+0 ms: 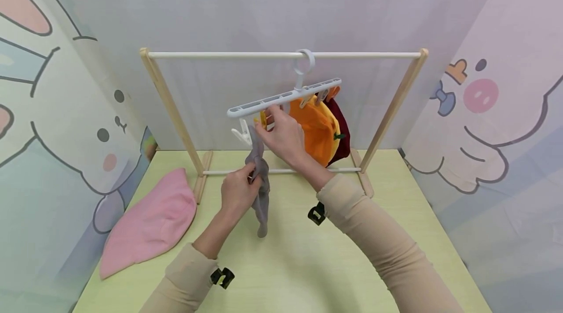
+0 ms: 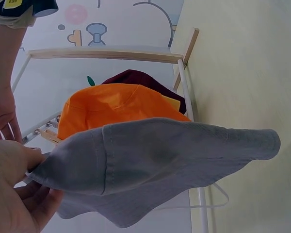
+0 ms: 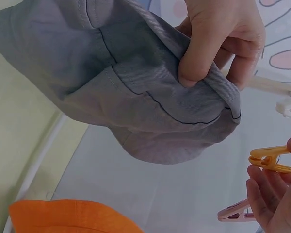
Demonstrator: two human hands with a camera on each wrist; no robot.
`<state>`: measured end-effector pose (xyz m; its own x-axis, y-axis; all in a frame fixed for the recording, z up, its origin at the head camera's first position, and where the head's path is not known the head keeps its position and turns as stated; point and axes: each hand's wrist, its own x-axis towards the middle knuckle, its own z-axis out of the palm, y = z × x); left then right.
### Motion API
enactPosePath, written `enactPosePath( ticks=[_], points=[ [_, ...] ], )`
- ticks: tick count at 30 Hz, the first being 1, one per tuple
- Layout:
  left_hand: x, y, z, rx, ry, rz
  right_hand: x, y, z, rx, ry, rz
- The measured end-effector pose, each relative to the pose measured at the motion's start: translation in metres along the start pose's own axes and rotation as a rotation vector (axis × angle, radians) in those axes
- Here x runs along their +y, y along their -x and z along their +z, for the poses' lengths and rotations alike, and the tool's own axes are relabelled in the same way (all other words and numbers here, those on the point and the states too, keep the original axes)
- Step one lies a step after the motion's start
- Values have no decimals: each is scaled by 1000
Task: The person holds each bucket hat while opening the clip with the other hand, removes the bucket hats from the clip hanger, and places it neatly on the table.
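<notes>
My left hand (image 1: 239, 190) pinches a grey bucket hat (image 1: 261, 196) by its edge, and the hat hangs folded below the hanger. The left wrist view shows the hat's brim spread sideways from the thumb and fingers. My right hand (image 1: 285, 135) squeezes a yellow clothespin (image 3: 270, 159) just under the white hanger (image 1: 264, 104). In the right wrist view that clothespin sits apart from the hat, to the right of it. A white clothespin (image 1: 242, 132) dangles near the hanger's left end, close to the hat's top. A pink clothespin (image 3: 235, 212) shows below the yellow one.
The hanger hooks over the white rod (image 1: 220, 54) of a wooden-legged rack (image 1: 173, 113). Clipped along its right half are an orange hat (image 1: 310, 130), a yellow one behind it and a dark red hat (image 1: 345, 132). A pink hat (image 1: 151, 220) lies on the table (image 1: 281, 274) at left.
</notes>
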<state>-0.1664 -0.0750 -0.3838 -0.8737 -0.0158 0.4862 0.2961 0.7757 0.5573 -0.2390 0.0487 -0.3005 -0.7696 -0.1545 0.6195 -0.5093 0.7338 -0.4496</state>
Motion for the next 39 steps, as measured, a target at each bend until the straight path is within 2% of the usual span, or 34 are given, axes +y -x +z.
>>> enactPosePath(
  ticks=[18, 24, 35, 39],
  points=[
    [-19, -1, -20, 10, -103, 33, 0, 1, 0, -1, 0, -28],
    [-25, -2, -27, 22, -104, 51, -1, 1, -1, -15, -2, -28],
    [-40, 0, -38, -10, -172, 13, 0, 0, 0, -22, -4, -10],
    [-45, 1, -43, -44, -170, -14, -1, 0, 0, -31, -7, 2]
  ],
)
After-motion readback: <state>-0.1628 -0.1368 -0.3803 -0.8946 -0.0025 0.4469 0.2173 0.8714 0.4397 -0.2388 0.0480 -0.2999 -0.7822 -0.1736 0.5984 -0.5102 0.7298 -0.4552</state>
